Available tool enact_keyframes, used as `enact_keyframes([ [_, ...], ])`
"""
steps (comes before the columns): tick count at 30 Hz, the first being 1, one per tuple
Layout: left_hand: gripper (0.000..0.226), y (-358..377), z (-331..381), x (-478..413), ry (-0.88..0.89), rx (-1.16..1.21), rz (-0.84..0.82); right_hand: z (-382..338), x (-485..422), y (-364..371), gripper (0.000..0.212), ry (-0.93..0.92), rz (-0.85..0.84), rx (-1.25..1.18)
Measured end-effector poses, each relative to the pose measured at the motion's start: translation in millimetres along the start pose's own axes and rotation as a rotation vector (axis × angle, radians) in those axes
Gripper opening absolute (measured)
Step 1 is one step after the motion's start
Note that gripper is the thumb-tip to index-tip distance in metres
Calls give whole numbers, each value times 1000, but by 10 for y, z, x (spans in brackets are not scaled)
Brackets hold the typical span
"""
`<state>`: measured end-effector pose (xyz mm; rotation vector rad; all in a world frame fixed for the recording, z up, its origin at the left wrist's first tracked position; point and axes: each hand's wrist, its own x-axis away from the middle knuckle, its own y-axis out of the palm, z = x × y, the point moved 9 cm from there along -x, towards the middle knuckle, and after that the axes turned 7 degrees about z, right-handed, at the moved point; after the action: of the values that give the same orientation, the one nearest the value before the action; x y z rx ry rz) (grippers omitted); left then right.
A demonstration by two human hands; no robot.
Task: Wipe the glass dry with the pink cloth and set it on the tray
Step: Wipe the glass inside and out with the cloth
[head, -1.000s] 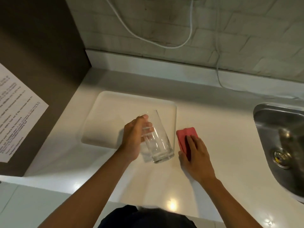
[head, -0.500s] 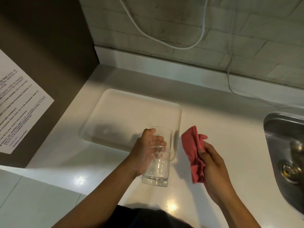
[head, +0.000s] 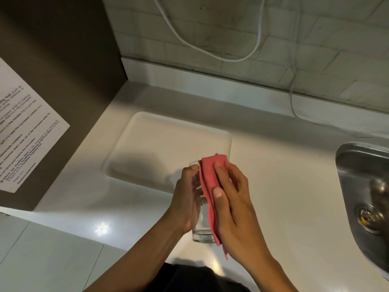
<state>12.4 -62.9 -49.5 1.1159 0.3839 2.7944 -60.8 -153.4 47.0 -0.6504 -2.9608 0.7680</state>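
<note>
Tray [head: 147, 148] lies bare at ten o'clock of the held glass [head: 202, 224]; sink [head: 357, 165] at three o'clock, cable [head: 292, 98] trailing at one.

Tray [head: 134, 144] left of sink [head: 347, 157], glass [head: 202, 228] btwn, nearer edge.

1. The surface [head: 284, 186] is a glossy white counter that meets a tiled wall at its far edge and a dark panel at its left edge.
2. A pale rectangular tray [head: 160, 148] lies flat toward the far left corner.
3. A thin white cable [head: 315, 121] trails along the far edge.
4. A steel sink [head: 357, 165] is set into the right edge.
</note>
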Motion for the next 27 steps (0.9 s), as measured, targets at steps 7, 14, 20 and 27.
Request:
enact_keyframes([
  [7,67,-38,204,-13,20,33,28,-3,157,111,55,-64,-158,40],
  [14,66,65,141,135,55,-35,-51,-103,-131,-84,51,-33,-18,74],
  [20,60,-72,285,18,70,52,-34,-147,174,1,50,-180,-99,248],
  [27,66,19,57,117,6,106,-100,-308,102,-15,48,-253,-27,364],
])
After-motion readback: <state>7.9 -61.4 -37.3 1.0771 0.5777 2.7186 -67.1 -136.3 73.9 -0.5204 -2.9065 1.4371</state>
